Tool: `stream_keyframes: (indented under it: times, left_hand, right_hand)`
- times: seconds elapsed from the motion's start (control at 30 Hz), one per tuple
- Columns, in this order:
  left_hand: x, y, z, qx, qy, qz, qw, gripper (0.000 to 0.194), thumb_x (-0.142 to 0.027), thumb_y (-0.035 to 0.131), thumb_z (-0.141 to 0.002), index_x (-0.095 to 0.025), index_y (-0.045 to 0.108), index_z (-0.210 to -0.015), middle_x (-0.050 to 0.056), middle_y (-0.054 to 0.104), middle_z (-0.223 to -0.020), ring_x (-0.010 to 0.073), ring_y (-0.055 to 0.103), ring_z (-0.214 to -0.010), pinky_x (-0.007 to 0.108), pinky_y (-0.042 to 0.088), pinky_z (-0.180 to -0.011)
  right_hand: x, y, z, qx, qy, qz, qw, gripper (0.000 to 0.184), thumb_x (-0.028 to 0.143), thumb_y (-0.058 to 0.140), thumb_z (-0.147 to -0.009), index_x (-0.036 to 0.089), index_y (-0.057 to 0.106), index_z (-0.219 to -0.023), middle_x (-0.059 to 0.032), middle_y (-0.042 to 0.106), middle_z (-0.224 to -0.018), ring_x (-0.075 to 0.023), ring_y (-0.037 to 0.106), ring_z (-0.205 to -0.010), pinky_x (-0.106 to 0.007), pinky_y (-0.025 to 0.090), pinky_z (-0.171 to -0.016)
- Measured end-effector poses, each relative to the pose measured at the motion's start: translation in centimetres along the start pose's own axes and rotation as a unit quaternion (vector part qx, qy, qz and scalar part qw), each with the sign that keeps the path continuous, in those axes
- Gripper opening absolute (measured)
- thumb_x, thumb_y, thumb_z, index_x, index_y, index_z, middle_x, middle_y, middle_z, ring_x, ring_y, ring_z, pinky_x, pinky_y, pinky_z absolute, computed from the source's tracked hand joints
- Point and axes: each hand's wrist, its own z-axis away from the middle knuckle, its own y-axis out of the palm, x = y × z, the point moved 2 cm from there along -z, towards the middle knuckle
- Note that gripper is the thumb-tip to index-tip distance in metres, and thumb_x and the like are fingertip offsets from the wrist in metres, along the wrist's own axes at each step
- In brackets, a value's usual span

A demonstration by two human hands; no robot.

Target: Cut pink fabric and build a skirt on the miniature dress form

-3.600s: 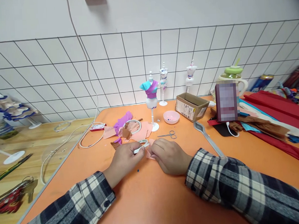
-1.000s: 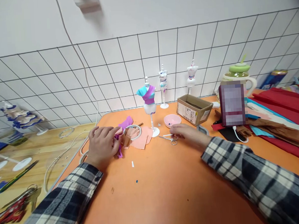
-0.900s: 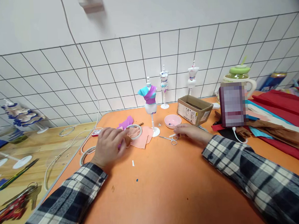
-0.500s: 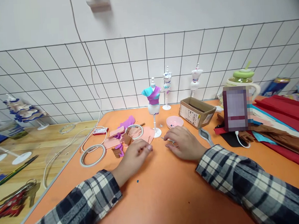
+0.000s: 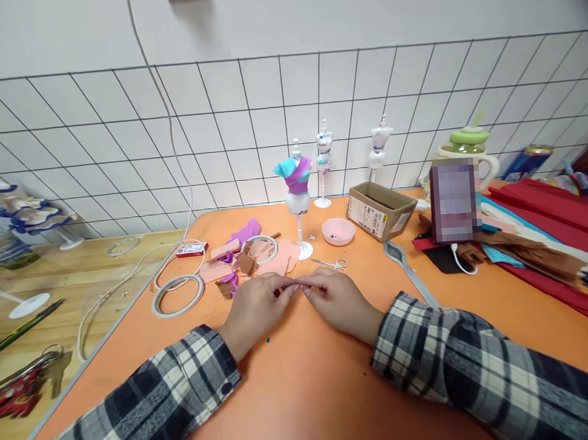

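My left hand [image 5: 259,306] and my right hand [image 5: 339,301] meet fingertip to fingertip over the orange table [image 5: 305,405]. Thumb and fingers are pinched together on both; anything between them is too small or hidden to make out. Just beyond my right hand lie small scissors [image 5: 337,265] with silver handles. Behind the hands stands a white mini dress form [image 5: 299,203] wrapped in a turquoise and purple crepe-like top [image 5: 297,177]. Left of its base, pink, purple and brown scraps [image 5: 224,269] are strewn, close to my left hand.
Tape rolls [image 5: 178,296] lie at left. A pink bowl [image 5: 338,232] and cardboard box [image 5: 380,209] sit behind. At right are grey tweezers [image 5: 406,266], a propped phone [image 5: 455,200] with a cable and folded coloured sheets [image 5: 548,231]. Two more dress forms stand by the wall.
My right hand has left the scissors, which now lie on the table, and has moved left to meet my left hand. The view has shifted slightly.
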Motion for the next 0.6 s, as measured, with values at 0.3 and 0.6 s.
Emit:
stream_keyframes:
  times: [0.3, 0.6]
  left_hand:
    - [-0.48, 0.21, 0.28, 0.018, -0.011, 0.024, 0.999, 0.024, -0.024, 0.053, -0.084, -0.021, 0.076, -0.089, 0.002, 0.076, -0.083, 0.0168, 0.066, -0.071, 0.027, 0.044, -0.063]
    - [-0.69, 0.22, 0.17, 0.021, 0.029, 0.089, 0.995, 0.019, -0.019, 0.055, -0.079, -0.018, 0.073, -0.075, 0.001, 0.071, -0.069, 0.0125, 0.062, -0.062, 0.022, 0.041, -0.057]
  right_hand:
    - [0.39, -0.31, 0.36, -0.012, -0.047, 0.086, 0.995, 0.024, 0.022, 0.057, -0.091, 0.026, 0.074, -0.107, -0.0026, 0.067, -0.084, -0.0158, 0.059, -0.081, -0.028, 0.042, -0.074]
    - [0.03, -0.82, 0.04, -0.028, -0.043, 0.016, 0.999, 0.016, 0.016, 0.064, -0.082, 0.022, 0.077, -0.089, -0.0001, 0.071, -0.080, -0.0128, 0.060, -0.074, -0.025, 0.042, -0.069]
